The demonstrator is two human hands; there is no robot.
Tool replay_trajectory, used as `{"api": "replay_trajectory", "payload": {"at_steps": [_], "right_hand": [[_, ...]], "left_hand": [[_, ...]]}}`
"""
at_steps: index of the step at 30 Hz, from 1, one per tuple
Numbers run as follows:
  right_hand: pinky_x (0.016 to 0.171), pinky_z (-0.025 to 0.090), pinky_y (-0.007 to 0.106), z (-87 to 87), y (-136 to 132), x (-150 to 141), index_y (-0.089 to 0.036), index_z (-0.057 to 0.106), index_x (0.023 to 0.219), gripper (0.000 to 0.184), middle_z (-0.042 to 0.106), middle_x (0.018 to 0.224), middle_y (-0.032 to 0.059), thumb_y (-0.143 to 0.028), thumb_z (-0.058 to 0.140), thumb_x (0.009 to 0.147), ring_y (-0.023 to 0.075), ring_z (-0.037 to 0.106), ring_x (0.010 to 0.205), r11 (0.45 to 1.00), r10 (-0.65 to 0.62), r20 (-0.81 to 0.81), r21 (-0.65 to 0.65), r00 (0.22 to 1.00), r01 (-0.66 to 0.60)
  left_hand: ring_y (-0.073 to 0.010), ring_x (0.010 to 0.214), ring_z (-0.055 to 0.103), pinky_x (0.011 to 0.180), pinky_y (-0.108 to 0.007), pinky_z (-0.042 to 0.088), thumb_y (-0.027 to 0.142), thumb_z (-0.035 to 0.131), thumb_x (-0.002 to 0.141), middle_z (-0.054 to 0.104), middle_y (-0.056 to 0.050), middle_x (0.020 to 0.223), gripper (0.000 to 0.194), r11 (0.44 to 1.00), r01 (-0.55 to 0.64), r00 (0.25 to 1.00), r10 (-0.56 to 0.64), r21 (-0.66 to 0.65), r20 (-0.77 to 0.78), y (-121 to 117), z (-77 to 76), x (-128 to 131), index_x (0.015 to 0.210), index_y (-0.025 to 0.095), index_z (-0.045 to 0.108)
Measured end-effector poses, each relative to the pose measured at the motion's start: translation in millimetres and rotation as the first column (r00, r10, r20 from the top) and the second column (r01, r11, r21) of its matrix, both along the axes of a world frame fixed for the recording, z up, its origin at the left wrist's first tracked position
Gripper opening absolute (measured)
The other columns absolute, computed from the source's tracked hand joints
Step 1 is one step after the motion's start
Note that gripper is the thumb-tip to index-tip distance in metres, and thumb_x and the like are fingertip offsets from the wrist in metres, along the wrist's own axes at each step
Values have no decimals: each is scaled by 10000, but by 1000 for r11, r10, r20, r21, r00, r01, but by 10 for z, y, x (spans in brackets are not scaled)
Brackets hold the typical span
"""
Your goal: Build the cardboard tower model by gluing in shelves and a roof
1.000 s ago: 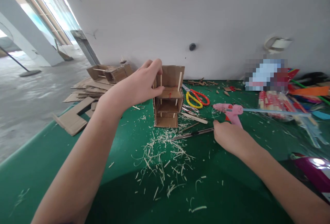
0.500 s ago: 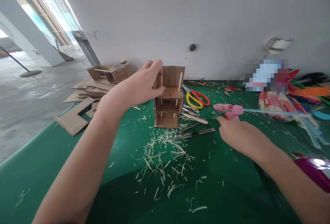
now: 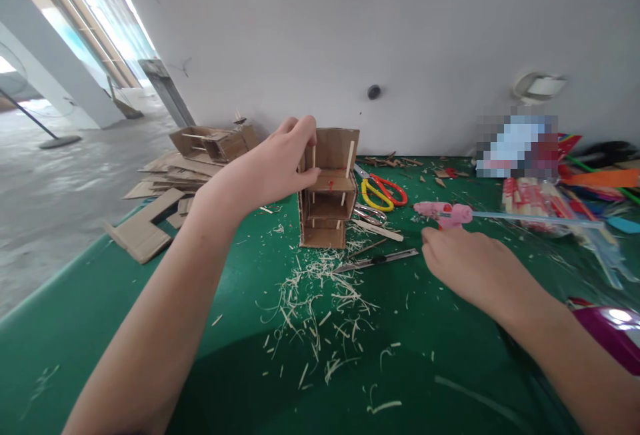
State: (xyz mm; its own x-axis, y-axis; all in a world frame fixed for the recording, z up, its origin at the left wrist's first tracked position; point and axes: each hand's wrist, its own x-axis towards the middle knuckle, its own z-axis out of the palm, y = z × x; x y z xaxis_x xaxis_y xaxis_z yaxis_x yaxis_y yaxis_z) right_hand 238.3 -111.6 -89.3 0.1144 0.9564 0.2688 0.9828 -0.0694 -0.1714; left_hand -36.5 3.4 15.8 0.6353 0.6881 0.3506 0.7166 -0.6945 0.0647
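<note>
My left hand (image 3: 280, 161) pinches the upper left wall of a small cardboard structure (image 3: 327, 203), which stands upright with stacked open compartments and thin wooden sticks at its corners. In my right hand (image 3: 463, 258) is the handle of a pink hot glue gun (image 3: 443, 211), with the fingers curled in and the handle mostly hidden behind them. Its nozzle points left towards the structure, and a long clear glue stick (image 3: 530, 218) runs out of its back. A utility knife (image 3: 383, 259) lies between the structure and my right hand.
Wood shavings (image 3: 320, 301) litter the green table (image 3: 240, 368). Scissors (image 3: 383, 191) with red and yellow handles lie behind the knife. Cardboard pieces (image 3: 145, 221) and another cardboard build (image 3: 215, 141) are at left. Bagged sticks (image 3: 530, 201) lie right. A white wall (image 3: 320, 55) stands behind.
My right hand's fingers have curled in around the glue gun's handle. A pale streak now shows on the table near the front right. My left hand and the cardboard structure stay in place.
</note>
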Motion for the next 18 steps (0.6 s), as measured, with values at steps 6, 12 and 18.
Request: {"api": "replay_trajectory", "payload": {"at_steps": [6, 12, 18], "right_hand": [[653, 508, 330, -85, 66, -361, -157, 655, 1100, 271, 663, 1097, 114, -234, 459, 929, 239, 650, 928, 850, 526, 234, -175, 817, -497], [813, 505, 399, -311, 176, -393, -123, 688, 1004, 233, 685, 1007, 108, -132, 466, 936, 240, 643, 916, 833, 547, 371, -150, 751, -533], [621, 454, 333, -240, 281, -370, -166, 678, 917, 240, 689, 934, 68, -8, 513, 847, 229, 663, 817, 883, 469, 389, -206, 793, -421]], "left_hand": [[-234, 982, 546, 811, -351, 446, 293, 532, 840, 511, -88, 1062, 242, 1000, -8, 1000, 8, 0, -2, 2, -4, 2, 1025, 184, 420], [-214, 916, 549, 775, -345, 453, 309, 542, 843, 513, -81, 1040, 252, 997, -73, 997, 73, 9, 8, -28, -3, -20, 1029, 185, 427], [-221, 892, 555, 738, -354, 444, 307, 538, 844, 509, -85, 1018, 243, 992, -122, 992, 121, 19, 23, -120, -13, 34, 1017, 185, 420]]}}
